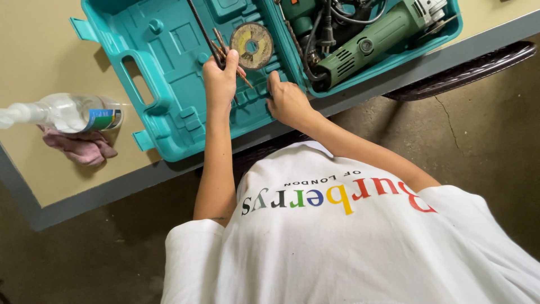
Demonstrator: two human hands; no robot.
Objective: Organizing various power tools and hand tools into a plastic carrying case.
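Lying just beyond hands [220, 79]: cutting disc [251, 45]

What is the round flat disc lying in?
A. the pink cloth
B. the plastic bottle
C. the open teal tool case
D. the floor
C: the round disc lies in the lid half of the open teal tool case, just beside the left hand, which holds thin rusty rods.

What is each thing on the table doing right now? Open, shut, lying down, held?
Teal tool case: open, lid flat.
Green grinder: lying in case.
Cutting disc: flat in lid.
Thin metal tools: held by left hand.
Right hand: resting on case, holding nothing.
Spray bottle: lying sideways.
Pink cloth: crumpled.
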